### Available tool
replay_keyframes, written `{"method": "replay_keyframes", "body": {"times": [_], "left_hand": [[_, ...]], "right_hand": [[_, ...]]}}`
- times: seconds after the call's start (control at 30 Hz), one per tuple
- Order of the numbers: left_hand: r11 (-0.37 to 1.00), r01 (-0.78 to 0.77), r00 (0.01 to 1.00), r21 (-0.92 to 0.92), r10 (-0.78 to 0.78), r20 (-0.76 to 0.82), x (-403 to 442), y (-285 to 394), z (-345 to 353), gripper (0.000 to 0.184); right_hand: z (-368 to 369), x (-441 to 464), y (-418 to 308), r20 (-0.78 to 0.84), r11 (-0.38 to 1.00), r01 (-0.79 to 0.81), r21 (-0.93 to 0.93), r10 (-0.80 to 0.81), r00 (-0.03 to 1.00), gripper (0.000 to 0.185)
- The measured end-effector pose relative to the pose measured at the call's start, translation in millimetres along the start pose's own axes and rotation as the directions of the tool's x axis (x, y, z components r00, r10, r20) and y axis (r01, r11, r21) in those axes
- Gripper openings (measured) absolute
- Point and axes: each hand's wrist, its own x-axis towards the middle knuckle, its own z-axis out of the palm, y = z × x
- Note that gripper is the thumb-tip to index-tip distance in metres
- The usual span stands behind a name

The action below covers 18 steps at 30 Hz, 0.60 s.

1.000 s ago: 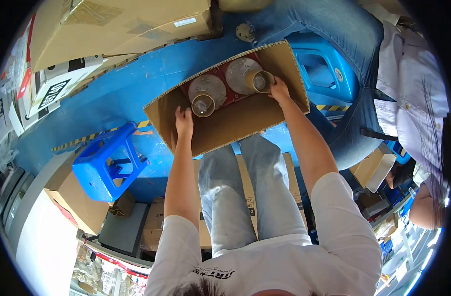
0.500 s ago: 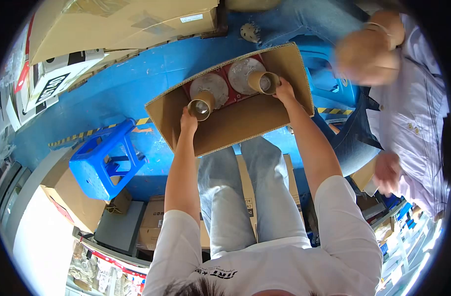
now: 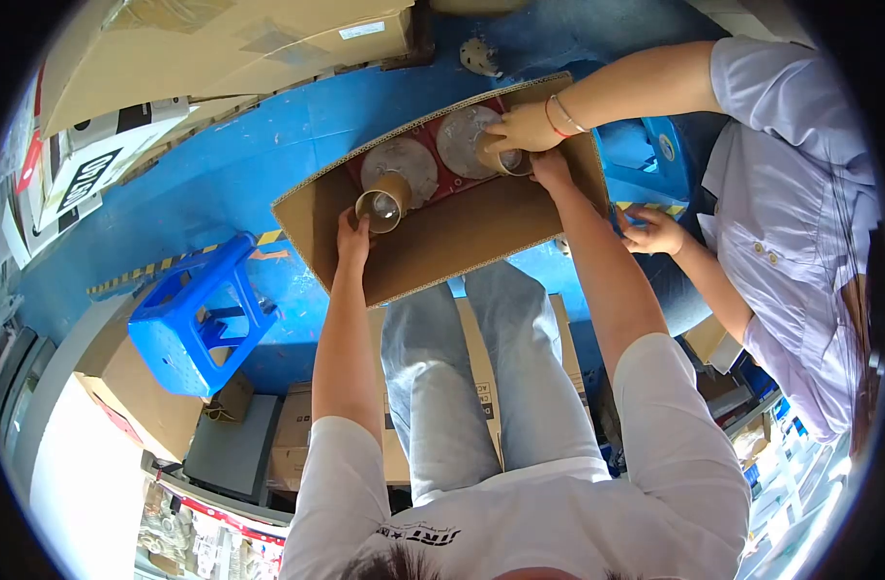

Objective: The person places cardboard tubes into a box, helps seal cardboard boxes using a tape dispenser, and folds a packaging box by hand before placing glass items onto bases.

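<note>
An open cardboard box [image 3: 462, 246] holds two round grey discs, the left disc [image 3: 412, 162] and the right disc [image 3: 459, 135], over a red surface. A short brown cardboard tube [image 3: 392, 189] sits by the left disc, its open end facing me. My left hand [image 3: 354, 235] is closed on that tube's rim. At the other tube [image 3: 488, 155], my right hand [image 3: 551, 170] grips the right edge, its fingertips partly hidden. Another person's hand [image 3: 531, 128], with bracelets at the wrist, reaches over the same tube from the right.
To the left stands a blue plastic stool [image 3: 196, 314]; another blue stool [image 3: 655, 159] is behind the box at right. Large cartons [image 3: 239, 43] line the upper left. The other person's second hand [image 3: 652, 232] hovers near my right forearm.
The other person's blurred hand has come left and down onto the right tube. Their second hand has risen toward the box. My hands keep their grip; the view has shifted slightly.
</note>
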Motion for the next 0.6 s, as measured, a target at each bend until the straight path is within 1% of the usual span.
{"method": "replay_keyframes", "body": {"times": [0.07, 0.13, 0.17, 0.2, 0.23, 0.27, 0.3, 0.37, 0.4, 0.43, 0.47, 0.5, 0.57, 0.6], "left_hand": [[1.000, -0.021, 1.000, 0.020, 0.021, -0.003, 0.2, 2.7, -0.5, 0.048], [0.999, -0.030, 1.000, 0.031, 0.030, -0.005, -2.6, 6.2, -2.8, 0.050], [0.997, -0.012, 0.999, 0.077, 0.014, -0.030, -6.3, 9.1, -4.1, 0.048], [0.992, 0.006, 0.998, 0.124, 0.001, -0.055, -11.0, 12.2, -6.1, 0.046], [0.985, 0.024, 0.997, 0.170, -0.010, -0.083, -16.0, 16.2, -9.3, 0.044], [0.985, 0.026, 0.996, 0.170, -0.011, -0.089, -25.9, 20.7, -12.4, 0.044], [0.956, -0.077, 0.991, 0.284, 0.106, -0.086, -40.4, 25.7, -15.6, 0.043], [0.826, -0.264, 0.944, 0.499, 0.328, -0.044, -73.3, 38.1, -27.0, 0.040], [0.825, -0.261, 0.943, 0.501, 0.330, -0.052, -95.2, 49.9, -37.7, 0.040], [0.907, -0.250, 0.947, 0.338, 0.302, -0.110, -121.2, 65.7, -50.3, 0.038], [0.957, -0.241, 0.951, 0.163, 0.266, -0.159, -138.5, 76.7, -59.1, 0.037], [0.957, -0.240, 0.950, 0.164, 0.266, -0.161, -145.0, 80.8, -69.2, 0.037], [0.852, -0.307, 0.866, 0.424, 0.435, -0.248, -154.6, 89.6, -89.9, 0.042], [0.851, -0.309, 0.863, 0.425, 0.438, -0.250, -154.9, 98.7, -90.6, 0.042]], "right_hand": [[-2.9, -4.1, -3.9, -0.059, 1.000, -0.011, 0.016, 0.012, 0.998, 0.043], [-24.0, -14.3, -25.6, 0.045, 0.998, -0.062, -0.021, 0.063, 0.997, 0.044], [-29.3, -18.8, -27.7, 0.097, 0.995, -0.086, -0.042, 0.090, 0.991, 0.044], [-34.0, -27.5, -29.0, 0.099, 0.995, -0.087, -0.042, 0.091, 0.991, 0.044], [-40.6, -37.6, -30.4, 0.048, 0.996, -0.008, -0.090, 0.012, 0.999, 0.044], [-46.7, -47.2, -29.8, 0.001, 0.988, 0.072, -0.140, -0.073, 0.997, 0.044], [-54.4, -59.8, -36.1, -0.041, 0.970, 0.152, -0.191, -0.162, 0.986, 0.044], [-92.0, -97.3, -57.7, 0.086, 0.918, 0.310, -0.249, -0.298, 0.951, 0.042], [-114.9, -120.2, -80.5, 0.088, 0.917, 0.316, -0.244, -0.304, 0.949, 0.042], [-137.0, -142.0, -104.1, -0.009, 0.949, 0.284, -0.140, -0.288, 0.958, 0.039], [-147.4, -154.7, -115.6, -0.106, 0.967, 0.254, -0.031, -0.256, 0.961, 0.035], [-149.2, -159.2, -116.0, -0.105, 0.967, 0.254, -0.029, -0.256, 0.961, 0.035], [-155.0, -166.6, -111.9, -0.050, 0.909, 0.397, -0.123, -0.405, 0.913, 0.032], [-156.5, -169.4, -112.5, -0.021, 0.868, 0.469, -0.166, -0.478, 0.878, 0.031]]}}
